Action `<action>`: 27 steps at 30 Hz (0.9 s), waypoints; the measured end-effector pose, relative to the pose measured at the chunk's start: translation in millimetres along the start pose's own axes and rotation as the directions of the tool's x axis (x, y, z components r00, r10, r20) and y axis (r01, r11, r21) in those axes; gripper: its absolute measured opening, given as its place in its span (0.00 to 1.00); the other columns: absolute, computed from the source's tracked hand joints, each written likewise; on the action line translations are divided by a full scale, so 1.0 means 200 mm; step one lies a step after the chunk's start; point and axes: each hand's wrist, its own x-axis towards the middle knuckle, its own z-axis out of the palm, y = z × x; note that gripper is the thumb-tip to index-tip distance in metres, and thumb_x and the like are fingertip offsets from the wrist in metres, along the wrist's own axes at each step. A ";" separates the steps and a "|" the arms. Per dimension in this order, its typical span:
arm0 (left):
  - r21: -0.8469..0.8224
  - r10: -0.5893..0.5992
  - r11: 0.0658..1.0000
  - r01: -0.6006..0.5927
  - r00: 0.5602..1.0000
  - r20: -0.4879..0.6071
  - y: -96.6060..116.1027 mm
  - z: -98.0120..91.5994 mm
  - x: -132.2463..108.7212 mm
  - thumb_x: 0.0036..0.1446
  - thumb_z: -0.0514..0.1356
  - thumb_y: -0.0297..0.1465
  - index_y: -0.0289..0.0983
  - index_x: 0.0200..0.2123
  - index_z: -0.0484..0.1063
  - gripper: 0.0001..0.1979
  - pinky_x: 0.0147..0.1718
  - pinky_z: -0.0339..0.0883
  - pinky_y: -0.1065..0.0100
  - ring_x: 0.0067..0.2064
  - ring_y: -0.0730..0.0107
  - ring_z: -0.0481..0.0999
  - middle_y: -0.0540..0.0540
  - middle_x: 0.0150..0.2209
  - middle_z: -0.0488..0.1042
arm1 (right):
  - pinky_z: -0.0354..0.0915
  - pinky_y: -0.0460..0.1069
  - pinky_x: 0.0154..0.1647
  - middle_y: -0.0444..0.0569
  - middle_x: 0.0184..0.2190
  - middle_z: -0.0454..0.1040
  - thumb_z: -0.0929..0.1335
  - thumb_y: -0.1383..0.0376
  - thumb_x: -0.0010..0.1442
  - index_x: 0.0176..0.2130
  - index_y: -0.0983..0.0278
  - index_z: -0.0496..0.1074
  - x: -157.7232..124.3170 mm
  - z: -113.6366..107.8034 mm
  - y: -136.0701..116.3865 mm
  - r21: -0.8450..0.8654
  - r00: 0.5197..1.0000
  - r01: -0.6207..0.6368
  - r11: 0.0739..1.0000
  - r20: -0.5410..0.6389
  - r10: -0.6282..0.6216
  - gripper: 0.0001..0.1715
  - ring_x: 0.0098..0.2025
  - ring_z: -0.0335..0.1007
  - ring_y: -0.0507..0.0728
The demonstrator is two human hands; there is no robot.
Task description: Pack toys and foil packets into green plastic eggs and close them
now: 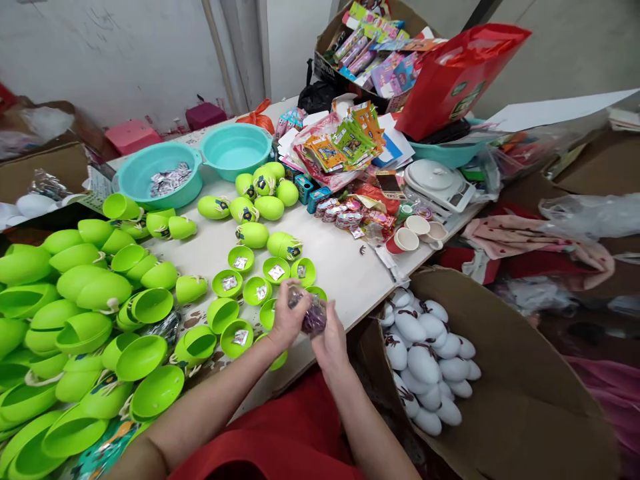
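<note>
Both my hands meet at the table's near edge around a small clear plastic bag [313, 315] with dark purple contents. My left hand [286, 316] pinches its top left side, fingers closed. My right hand [327, 340] grips it from the right and below, fingers closed. Just beyond the hands lie several open green egg halves [240, 259], some with a small silver packet [276, 272] inside. Closed green eggs [253, 234] lie farther back on the table [340, 263].
A heap of empty green egg halves [83, 327] fills the left. Two teal basins [235, 152] stand at the back, one holding silver packets [169, 179]. A cardboard box of white eggs [425, 363] sits at the right. Toy packets [345, 143], a white scale [440, 183] and a red bag [453, 80] crowd the far right.
</note>
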 end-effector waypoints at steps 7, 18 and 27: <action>0.265 0.151 0.941 -0.209 0.963 0.221 -0.30 0.16 0.18 0.55 0.57 0.27 0.39 0.47 0.67 0.15 0.43 0.68 0.64 0.36 0.68 0.74 0.49 0.33 0.73 | 0.56 0.66 0.63 0.60 0.67 0.50 0.77 0.57 0.40 0.66 0.60 0.48 0.24 -0.33 0.05 -0.661 0.883 0.470 0.585 0.358 -0.304 0.62 0.68 0.47 0.69; 0.067 0.350 0.877 -0.476 0.727 0.590 0.01 0.07 0.12 0.59 0.54 0.29 0.37 0.42 0.69 0.09 0.44 0.69 0.65 0.39 0.68 0.73 0.45 0.36 0.74 | 0.70 0.55 0.46 0.48 0.44 0.74 0.79 0.63 0.36 0.49 0.60 0.67 0.10 -0.15 -0.24 -0.542 0.796 0.254 0.801 0.588 0.145 0.41 0.46 0.72 0.63; 0.308 0.312 0.890 -0.337 0.941 0.130 0.16 -0.21 -0.17 0.52 0.65 0.33 0.38 0.22 0.65 0.12 0.39 0.68 0.63 0.35 0.65 0.72 0.46 0.29 0.73 | 0.67 0.56 0.51 0.51 0.46 0.76 0.76 0.66 0.40 0.47 0.60 0.70 -0.12 0.18 -0.17 -0.599 0.787 0.320 0.734 0.599 0.145 0.32 0.48 0.72 0.64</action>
